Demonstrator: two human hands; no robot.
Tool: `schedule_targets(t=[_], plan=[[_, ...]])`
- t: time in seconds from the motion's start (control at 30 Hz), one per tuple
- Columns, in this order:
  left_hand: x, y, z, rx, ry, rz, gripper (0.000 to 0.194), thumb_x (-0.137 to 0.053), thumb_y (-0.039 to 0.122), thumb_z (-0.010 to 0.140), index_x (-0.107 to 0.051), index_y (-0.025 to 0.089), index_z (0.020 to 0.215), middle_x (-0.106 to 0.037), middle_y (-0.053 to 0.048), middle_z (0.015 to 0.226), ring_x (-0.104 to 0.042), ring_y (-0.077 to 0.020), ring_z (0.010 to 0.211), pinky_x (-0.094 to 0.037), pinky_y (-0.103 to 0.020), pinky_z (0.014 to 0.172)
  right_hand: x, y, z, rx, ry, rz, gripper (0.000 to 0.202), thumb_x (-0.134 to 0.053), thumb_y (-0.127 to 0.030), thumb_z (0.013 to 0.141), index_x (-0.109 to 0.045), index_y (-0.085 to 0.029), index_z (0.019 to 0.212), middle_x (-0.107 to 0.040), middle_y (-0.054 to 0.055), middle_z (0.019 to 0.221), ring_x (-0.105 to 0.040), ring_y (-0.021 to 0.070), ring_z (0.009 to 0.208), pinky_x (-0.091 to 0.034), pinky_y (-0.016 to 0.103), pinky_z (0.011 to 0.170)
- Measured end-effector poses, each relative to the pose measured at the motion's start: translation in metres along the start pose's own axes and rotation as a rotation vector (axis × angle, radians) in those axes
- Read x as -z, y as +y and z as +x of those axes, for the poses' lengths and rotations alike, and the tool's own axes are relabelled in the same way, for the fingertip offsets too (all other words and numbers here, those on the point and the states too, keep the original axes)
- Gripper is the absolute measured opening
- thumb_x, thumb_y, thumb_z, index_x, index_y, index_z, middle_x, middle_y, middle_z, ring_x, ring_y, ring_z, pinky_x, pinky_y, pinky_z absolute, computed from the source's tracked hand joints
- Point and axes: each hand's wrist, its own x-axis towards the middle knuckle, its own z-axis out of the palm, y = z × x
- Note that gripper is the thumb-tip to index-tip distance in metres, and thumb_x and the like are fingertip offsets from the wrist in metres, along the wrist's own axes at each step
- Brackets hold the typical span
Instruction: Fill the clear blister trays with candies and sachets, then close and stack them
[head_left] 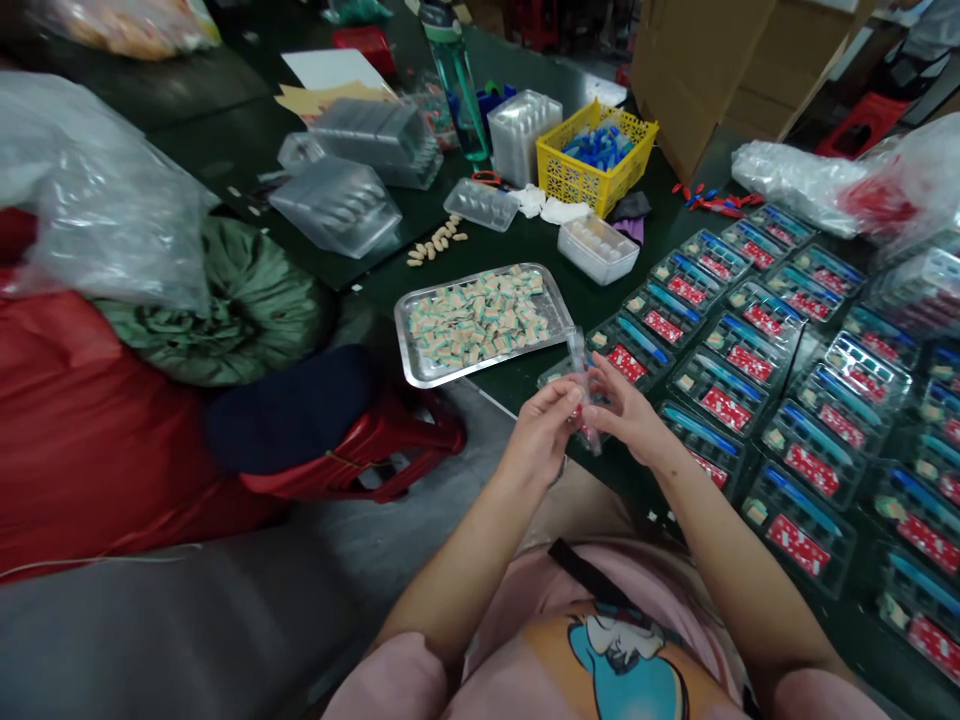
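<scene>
1. Left hand (546, 412), right hand (622, 402): fingers pinching one clear plastic piece (578, 360) between them.
2. One metal tray (403, 328): beyond fingers, leftward.
3. One yellow basket (568, 182): farther beyond.
4. Over twenty filled packs (726, 408): mostly right.

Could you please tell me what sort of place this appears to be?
It looks like a packing or assembly workshop: rows of similarly filled clear plastic trays cover much of the table, a metal tray holds many small pieces, and a yellow basket holds blue items.
</scene>
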Motion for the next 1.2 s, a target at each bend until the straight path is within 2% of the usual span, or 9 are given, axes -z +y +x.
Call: schedule_targets(t=[0.23,0.37,0.53,0.6,0.7,0.8,0.93,1.03,1.2], plan=[[-0.001,-0.002,0.003,0.042,0.013,-0.012,0.033,-0.092,0.033,0.058,-0.068,0.016,0.072,-0.069,-0.002,0.093,-0.062,-0.0119,0.071,-0.053,-0.024,0.062,0.0,0.003,0.003,0.003,0.018,0.078,0.094,-0.08,-0.055,0.07,-0.039,-0.029,0.15,-0.047,0.009,0.149,-0.046,0.0304,0.136,-0.043,0.05,0.111],[-0.002,-0.002,0.004,0.042,-0.004,-0.021,0.035,-0.092,0.035,0.058,-0.066,0.015,0.071,-0.067,-0.002,0.092,-0.06,-0.0111,0.068,-0.052,-0.024,0.058,-0.001,0.004,0.003,0.011,0.027,0.109,0.089,-0.079,-0.054,0.07,-0.043,-0.028,0.147,-0.048,0.009,0.149,-0.046,0.0301,0.137,-0.043,0.049,0.112],[0.002,0.002,0.007,0.046,-0.034,-0.049,0.032,-0.09,0.034,0.063,-0.067,0.016,0.077,-0.068,-0.003,0.097,-0.062,-0.0143,0.073,-0.055,-0.028,0.061,-0.001,0.002,0.005,0.043,0.008,0.22,0.077,-0.075,-0.057,0.074,-0.049,-0.027,0.141,-0.057,0.008,0.139,-0.054,0.0284,0.129,-0.045,0.049,0.109],[0.005,0.006,0.01,0.033,-0.041,-0.082,0.03,-0.088,0.032,0.065,-0.066,0.017,0.077,-0.068,-0.003,0.102,-0.064,-0.0157,0.081,-0.056,-0.028,0.064,0.006,0.0,0.006,0.041,0.034,0.251,0.074,-0.074,-0.058,0.074,-0.052,-0.029,0.138,-0.059,0.007,0.136,-0.056,0.028,0.126,-0.049,0.048,0.104],[0.013,0.017,0.014,-0.003,-0.023,-0.152,0.027,-0.087,0.029,0.067,-0.065,0.018,0.077,-0.068,-0.002,0.104,-0.064,-0.0187,0.095,-0.057,-0.031,0.074,0.032,-0.007,0.012,0.057,0.143,0.216,0.07,-0.069,-0.062,0.075,-0.053,-0.032,0.136,-0.06,0.006,0.134,-0.058,0.0266,0.122,-0.053,0.045,0.098],[0.022,0.027,0.018,-0.047,0.017,-0.218,0.025,-0.086,0.028,0.069,-0.065,0.02,0.08,-0.069,-0.001,0.105,-0.063,-0.0228,0.109,-0.056,-0.039,0.085,0.066,-0.013,0.021,0.13,0.282,-0.055,0.072,-0.065,-0.064,0.078,-0.049,-0.03,0.14,-0.057,0.008,0.137,-0.057,0.0263,0.12,-0.05,0.046,0.101],[0.029,0.034,0.02,-0.077,0.037,-0.263,0.021,-0.083,0.027,0.073,-0.063,0.022,0.078,-0.069,-0.001,0.105,-0.06,-0.0257,0.117,-0.053,-0.045,0.093,0.091,-0.009,0.038,0.184,0.369,-0.766,0.079,-0.067,-0.058,0.078,-0.047,-0.019,0.144,-0.049,0.016,0.145,-0.046,0.0335,0.132,-0.037,0.053,0.111],[0.03,0.034,0.02,-0.07,0.037,-0.266,0.022,-0.082,0.028,0.073,-0.061,0.022,0.077,-0.069,-0.001,0.103,-0.06,-0.0264,0.118,-0.052,-0.047,0.094,0.088,0.001,0.048,0.09,0.37,-1.139,0.079,-0.067,-0.054,0.078,-0.047,-0.018,0.145,-0.043,0.02,0.148,-0.04,0.0406,0.134,-0.037,0.059,0.107],[0.032,0.032,0.021,-0.062,0.04,-0.272,0.023,-0.082,0.028,0.073,-0.061,0.022,0.077,-0.068,-0.001,0.104,-0.059,-0.0271,0.119,-0.052,-0.048,0.094,0.074,0.009,0.055,-0.038,0.315,-1.38,0.075,-0.065,-0.055,0.082,-0.047,-0.021,0.147,-0.035,0.021,0.154,-0.038,0.0455,0.135,-0.037,0.062,0.103]])
